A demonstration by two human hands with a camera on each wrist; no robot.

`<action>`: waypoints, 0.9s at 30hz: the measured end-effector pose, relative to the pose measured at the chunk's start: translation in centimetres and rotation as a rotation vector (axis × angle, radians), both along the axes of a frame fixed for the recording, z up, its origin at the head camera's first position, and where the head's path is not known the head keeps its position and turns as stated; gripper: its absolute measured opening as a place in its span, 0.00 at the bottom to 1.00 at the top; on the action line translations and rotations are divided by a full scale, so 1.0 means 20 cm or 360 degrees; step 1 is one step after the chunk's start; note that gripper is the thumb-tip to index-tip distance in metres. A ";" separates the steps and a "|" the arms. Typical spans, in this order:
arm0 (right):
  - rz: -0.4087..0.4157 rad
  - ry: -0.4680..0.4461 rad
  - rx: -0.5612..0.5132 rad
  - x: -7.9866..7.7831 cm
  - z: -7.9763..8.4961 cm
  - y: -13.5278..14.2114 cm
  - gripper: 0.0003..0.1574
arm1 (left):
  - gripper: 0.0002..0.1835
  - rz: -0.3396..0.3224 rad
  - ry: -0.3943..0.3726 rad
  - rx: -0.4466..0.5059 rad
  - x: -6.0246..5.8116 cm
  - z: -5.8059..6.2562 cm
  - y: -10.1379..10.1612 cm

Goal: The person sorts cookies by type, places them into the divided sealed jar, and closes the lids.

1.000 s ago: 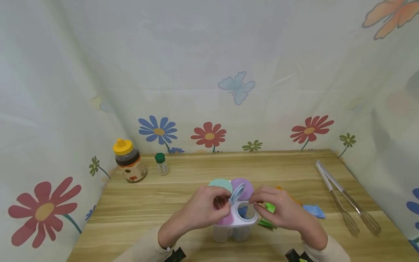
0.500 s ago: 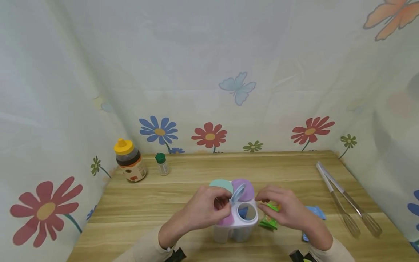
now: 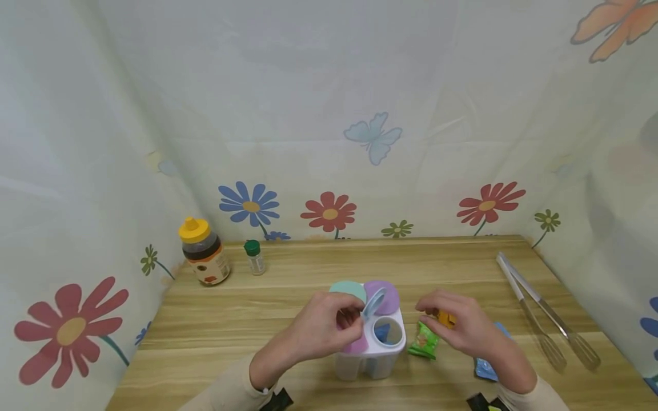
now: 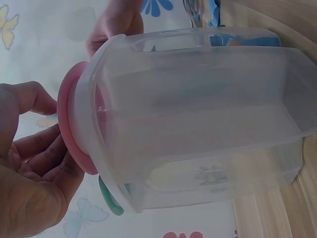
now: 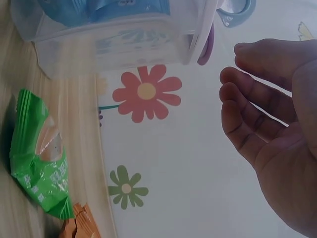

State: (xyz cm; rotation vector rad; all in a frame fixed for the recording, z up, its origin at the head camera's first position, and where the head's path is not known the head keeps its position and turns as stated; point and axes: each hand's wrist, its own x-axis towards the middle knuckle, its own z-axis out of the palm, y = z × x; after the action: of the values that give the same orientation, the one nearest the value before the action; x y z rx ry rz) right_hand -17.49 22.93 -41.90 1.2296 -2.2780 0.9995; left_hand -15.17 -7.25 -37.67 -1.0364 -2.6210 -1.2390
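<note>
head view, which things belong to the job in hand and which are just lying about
Likely part of the job:
- lidded container
- raised light blue lid
- blue packet inside
- green packet
- orange packet
- blue packet outside

Apparently just lying about:
- yellow-capped jar
- green-capped shaker
- metal tongs

The translucent container (image 3: 377, 365) stood upright between the left hand (image 3: 321, 328) and the right hand (image 3: 465, 325), topped by a mint lid (image 3: 347, 289), a purple lid (image 3: 392, 299) and a pink lid (image 3: 357, 345). The light-blue lid (image 3: 374, 302) — pinched by the left hand — tilted up beside an opening (image 3: 394, 332); inside lay a blue packet (image 3: 382, 332). A green packet (image 3: 425, 341) and an orange packet (image 3: 446, 319) lay near the right hand.
</note>
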 end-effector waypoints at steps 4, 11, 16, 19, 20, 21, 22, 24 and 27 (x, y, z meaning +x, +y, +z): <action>-0.0048 0.0032 -0.0005 -0.01 -0.02 0.03 0.23 | 0.07 0.0001 0.0002 -0.0002 0.00 0.00 0.00; -0.0193 0.0034 0.0052 -0.01 -0.04 0.08 0.23 | 0.07 0.0001 -0.0032 -0.0002 0.01 0.00 0.00; -0.0266 0.0029 0.0082 -0.01 -0.06 0.13 0.25 | 0.07 0.0004 -0.0021 0.0000 0.01 0.00 0.00; -0.0312 0.0029 0.0094 -0.01 -0.07 0.15 0.25 | 0.07 0.0005 -0.0027 -0.0006 0.01 0.00 0.00; -0.0322 0.0036 0.0097 -0.01 -0.08 0.16 0.25 | 0.07 0.0004 -0.0031 -0.0008 0.01 0.00 0.00; -0.0328 0.0041 0.0093 -0.02 -0.08 0.16 0.26 | 0.07 0.0003 -0.0037 -0.0013 0.01 0.00 0.00; -0.0335 0.0049 0.0093 -0.02 -0.08 0.17 0.26 | 0.07 0.0003 -0.0043 -0.0016 0.01 0.00 0.00; -0.0350 0.0077 0.0095 -0.02 -0.08 0.18 0.26 | 0.07 0.0004 -0.0050 -0.0022 0.01 0.00 0.00; -0.0371 0.0115 0.0096 -0.02 -0.08 0.20 0.27 | 0.07 0.0009 -0.0055 -0.0028 0.00 0.01 0.00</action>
State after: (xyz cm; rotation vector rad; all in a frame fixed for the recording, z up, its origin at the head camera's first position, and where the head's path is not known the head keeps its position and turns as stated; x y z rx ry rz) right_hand -17.98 26.88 -43.45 0.9768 -2.3442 0.7949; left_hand -15.11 -7.25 -37.51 -1.0187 -2.6633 -1.2456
